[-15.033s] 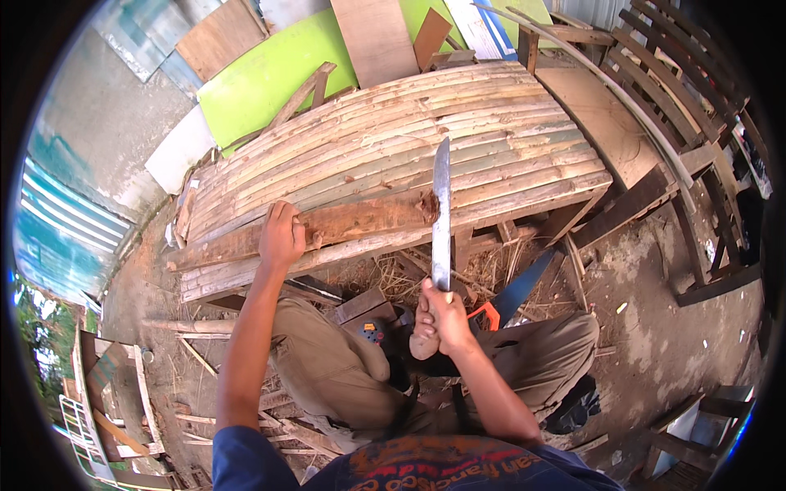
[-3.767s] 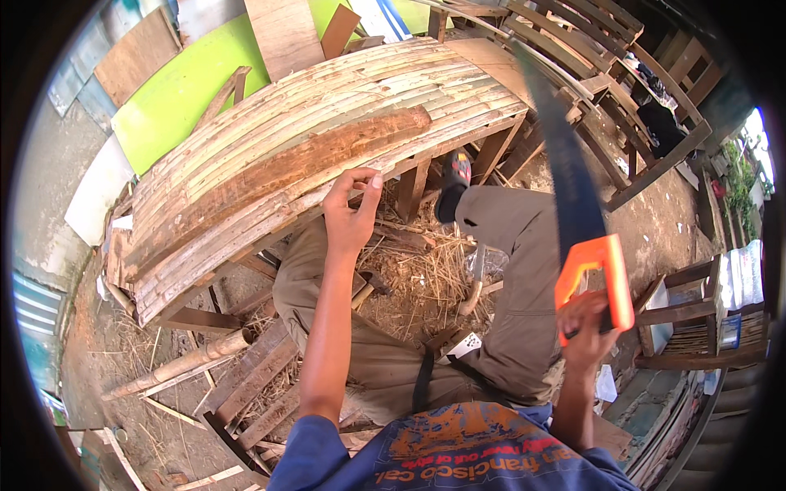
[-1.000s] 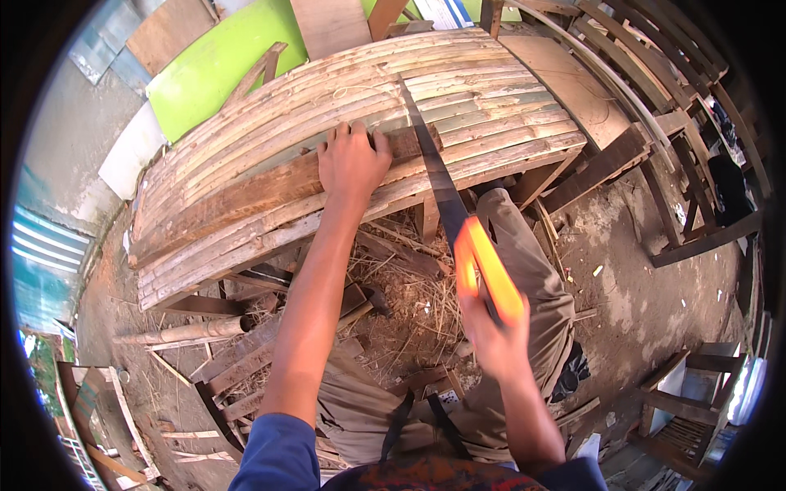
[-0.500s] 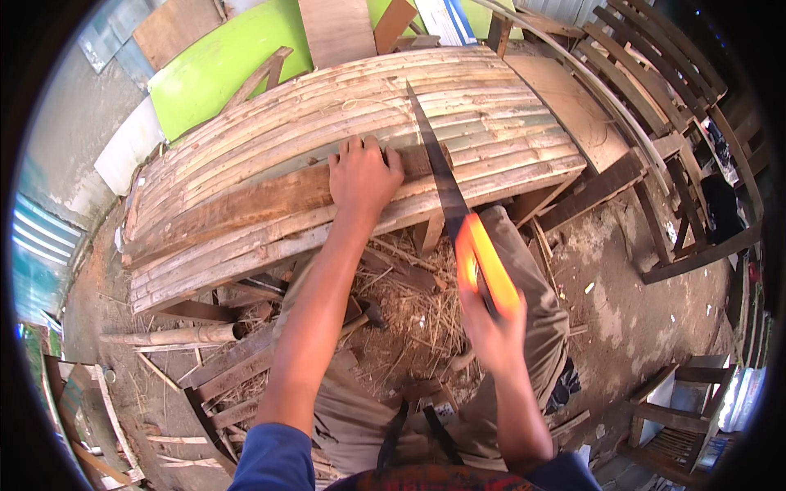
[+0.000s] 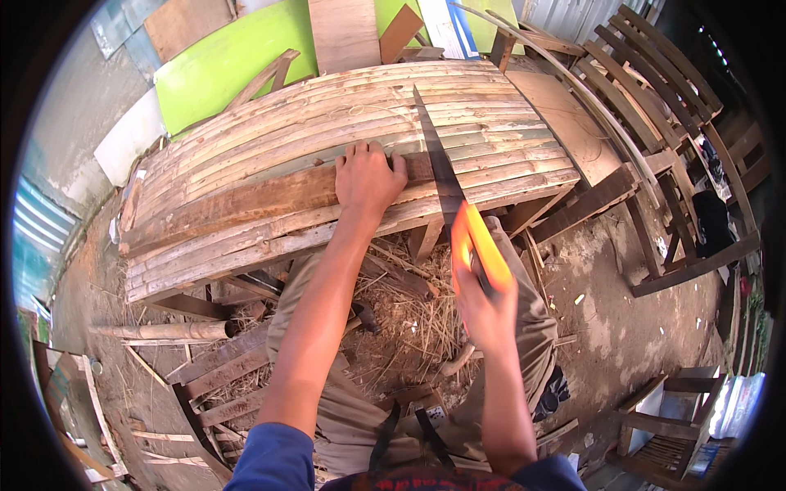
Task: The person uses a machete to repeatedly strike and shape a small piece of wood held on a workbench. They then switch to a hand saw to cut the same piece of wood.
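Note:
My left hand [image 5: 368, 182] presses on a brown wooden plank [image 5: 254, 200], its fingers curled over the far edge. The plank lies lengthwise along the near side of a bench top of bamboo slats [image 5: 327, 106]. Just right of that hand, a handsaw [image 5: 440, 164] crosses the plank's right end, its tapered dark blade pointing away from me. My right hand [image 5: 489, 315] is wrapped round the saw's orange and black handle, low beside the bench edge. Whether the teeth sit in a cut cannot be made out.
Wood shavings and straw-like scraps [image 5: 409, 327] cover the ground between my legs. A bamboo pole [image 5: 172, 330] and wooden slats lie at the lower left. Slatted wooden furniture [image 5: 655, 90] stands at the right. Bright green panels [image 5: 237, 65] lean behind the bench.
The saw and my right hand have moved forward, away from me, along the blade's line. My left hand stays on the plank. The whole view has shifted slightly.

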`<state>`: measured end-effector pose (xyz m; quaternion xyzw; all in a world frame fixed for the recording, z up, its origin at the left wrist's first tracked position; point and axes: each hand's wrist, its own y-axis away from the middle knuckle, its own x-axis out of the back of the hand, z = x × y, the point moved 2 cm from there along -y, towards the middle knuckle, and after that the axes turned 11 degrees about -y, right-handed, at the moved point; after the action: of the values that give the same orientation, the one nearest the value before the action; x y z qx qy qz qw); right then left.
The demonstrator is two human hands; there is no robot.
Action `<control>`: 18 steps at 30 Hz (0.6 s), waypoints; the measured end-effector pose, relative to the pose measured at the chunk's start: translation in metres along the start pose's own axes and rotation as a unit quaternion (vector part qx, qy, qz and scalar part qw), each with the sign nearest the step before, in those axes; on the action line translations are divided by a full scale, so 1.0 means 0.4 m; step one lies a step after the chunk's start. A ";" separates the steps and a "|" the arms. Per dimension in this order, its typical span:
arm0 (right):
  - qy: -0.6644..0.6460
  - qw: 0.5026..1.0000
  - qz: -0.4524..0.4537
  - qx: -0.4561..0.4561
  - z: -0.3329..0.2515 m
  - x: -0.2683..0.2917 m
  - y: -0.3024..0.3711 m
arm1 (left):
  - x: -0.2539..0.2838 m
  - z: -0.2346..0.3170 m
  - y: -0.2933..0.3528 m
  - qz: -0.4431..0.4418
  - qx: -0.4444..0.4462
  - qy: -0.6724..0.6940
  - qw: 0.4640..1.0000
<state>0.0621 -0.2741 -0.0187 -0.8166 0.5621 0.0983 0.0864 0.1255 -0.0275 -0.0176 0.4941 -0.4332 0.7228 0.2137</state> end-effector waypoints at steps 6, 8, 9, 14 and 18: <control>-0.119 0.990 -0.004 -0.079 -0.031 0.159 0.247 | -0.020 0.011 0.014 0.036 0.030 -0.022 0.999; -0.124 0.989 -0.006 -0.086 -0.025 0.086 0.095 | -0.015 0.015 0.002 0.036 0.024 -0.026 0.999; -0.143 0.986 -0.013 -0.084 -0.021 0.036 -0.011 | -0.016 0.008 0.004 0.027 0.021 -0.029 0.999; -0.008 1.000 0.003 -0.017 -0.014 -0.061 -0.216 | -0.006 0.027 -0.011 -0.019 0.003 -0.020 1.000; 0.007 0.996 -0.002 -0.084 -0.028 0.075 0.119 | -0.011 -0.014 0.004 0.030 -0.003 -0.045 0.999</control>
<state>0.0288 -0.3209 -0.0173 -0.8230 0.5505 0.1393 0.0143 0.1233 -0.0231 -0.0231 0.5127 -0.4590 0.7046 0.1733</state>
